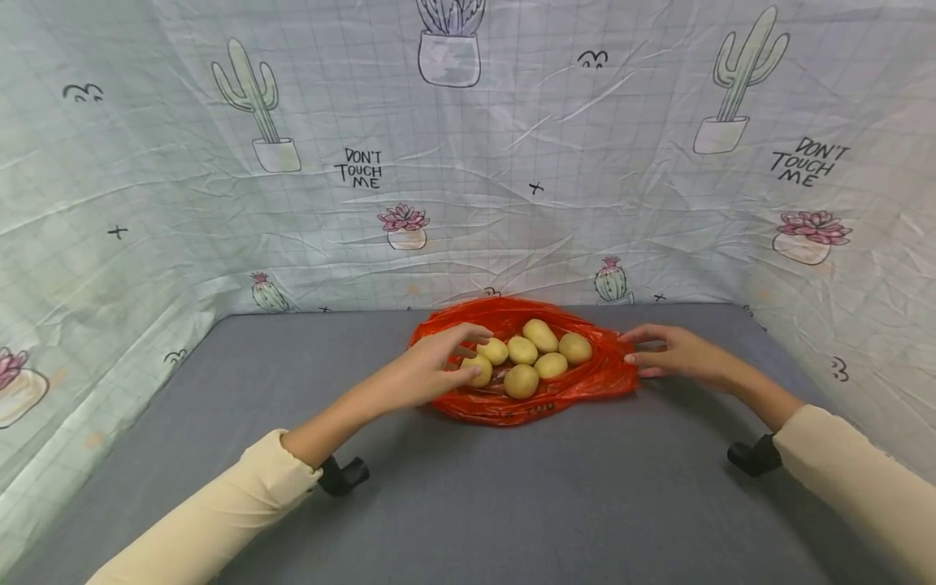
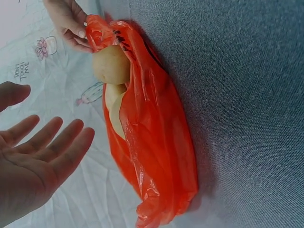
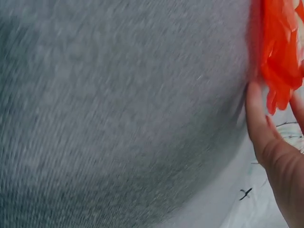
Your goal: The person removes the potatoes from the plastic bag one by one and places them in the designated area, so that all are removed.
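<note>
A thin red plastic bag (image 1: 504, 416) lies open on the grey tabletop, its mouth spread around several yellow potatoes (image 1: 522, 350). My left hand (image 1: 431, 366) is over the bag's left side, fingers and thumb apart, overlapping the leftmost potato in the head view. The left wrist view shows that palm with fingers extended and nothing in them, beside the bag (image 2: 159, 137). At the bag's right end is my right hand (image 1: 687, 356), its fingertips right at the crumpled edge. Its thumb stands away from the plastic corner (image 3: 282, 71) in the right wrist view.
The grey table surface (image 1: 512, 504) stretches in front of the bag and to both sides. Behind and beside it hangs a pale cloth (image 1: 475, 162) printed with cacti and lettering. Black wrist mounts (image 1: 344, 475) stick out below both sleeves.
</note>
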Demonstrator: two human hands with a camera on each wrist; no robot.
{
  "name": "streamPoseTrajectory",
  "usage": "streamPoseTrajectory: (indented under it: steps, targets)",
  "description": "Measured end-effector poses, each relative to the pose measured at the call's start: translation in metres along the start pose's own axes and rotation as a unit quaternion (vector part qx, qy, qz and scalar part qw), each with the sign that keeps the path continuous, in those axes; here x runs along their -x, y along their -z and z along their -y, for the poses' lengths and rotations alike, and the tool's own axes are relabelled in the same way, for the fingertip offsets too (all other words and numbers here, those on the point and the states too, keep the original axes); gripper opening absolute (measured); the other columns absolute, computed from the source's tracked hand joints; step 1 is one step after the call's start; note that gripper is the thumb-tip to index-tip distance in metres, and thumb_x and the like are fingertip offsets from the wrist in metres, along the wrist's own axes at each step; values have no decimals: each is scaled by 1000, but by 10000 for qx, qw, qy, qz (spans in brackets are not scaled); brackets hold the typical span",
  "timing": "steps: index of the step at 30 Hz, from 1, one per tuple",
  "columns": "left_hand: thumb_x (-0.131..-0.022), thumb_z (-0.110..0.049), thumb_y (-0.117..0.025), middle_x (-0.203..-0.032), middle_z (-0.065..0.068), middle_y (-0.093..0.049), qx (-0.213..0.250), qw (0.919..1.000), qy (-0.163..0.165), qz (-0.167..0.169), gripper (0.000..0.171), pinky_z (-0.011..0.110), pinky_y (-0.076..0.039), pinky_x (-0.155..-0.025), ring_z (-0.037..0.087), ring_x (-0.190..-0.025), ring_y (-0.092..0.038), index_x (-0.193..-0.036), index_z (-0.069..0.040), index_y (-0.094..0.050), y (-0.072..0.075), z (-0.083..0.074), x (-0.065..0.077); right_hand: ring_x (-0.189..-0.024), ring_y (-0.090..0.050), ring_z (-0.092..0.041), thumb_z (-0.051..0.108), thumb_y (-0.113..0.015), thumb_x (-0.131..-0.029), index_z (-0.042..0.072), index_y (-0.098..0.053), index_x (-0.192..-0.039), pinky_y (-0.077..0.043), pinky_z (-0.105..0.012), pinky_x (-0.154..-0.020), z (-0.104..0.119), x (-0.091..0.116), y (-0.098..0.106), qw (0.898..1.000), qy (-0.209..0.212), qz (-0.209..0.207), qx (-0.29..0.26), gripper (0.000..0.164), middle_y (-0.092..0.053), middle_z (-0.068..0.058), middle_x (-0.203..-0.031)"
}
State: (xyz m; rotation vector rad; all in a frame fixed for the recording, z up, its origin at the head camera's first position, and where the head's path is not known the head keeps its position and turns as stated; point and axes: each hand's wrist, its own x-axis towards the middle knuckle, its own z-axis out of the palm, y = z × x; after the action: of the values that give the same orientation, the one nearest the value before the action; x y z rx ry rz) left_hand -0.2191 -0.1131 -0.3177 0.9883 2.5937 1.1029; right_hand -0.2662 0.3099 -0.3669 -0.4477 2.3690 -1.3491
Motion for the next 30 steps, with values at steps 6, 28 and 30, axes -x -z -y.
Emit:
streamPoseTrajectory:
  steps: [6,28,30]
  targets:
    - [-103,-21,-61,-140,7,-59,53,9996,180,211,39,37,-53,-96,19,-120,-63,-141,-16,-53,0,1,-8,-127,-56,-34,21,-68,-99,-2,-44,-148,-55,-39,-94,-7,-9,4,9985,-280,341,-312,59,-37,-30,-152]
    - [-101,-10,-59,-142,13,-57,66,9966,77,822,39,32,-53,-95,25,-123,-62,-139,-5,-54,-9,-2,-38,-119,-55,-26,20,-74,-94,4,-60,-136,-55,-30,-88,-9,-16,5,9984,23,429,375,47,-42,-25,-151]
    - [-100,-9,-61,-142,14,-57,13,9960,34,891,40,32,-53,-95,28,-123,-62,-139,-3,-54,-10,1,-41,-120,-55,-26,20,-74,-94,4,-60,-136,-55,-30,-88,-9,-16,6,9985,19,415,357,48,-42,-25,-151]
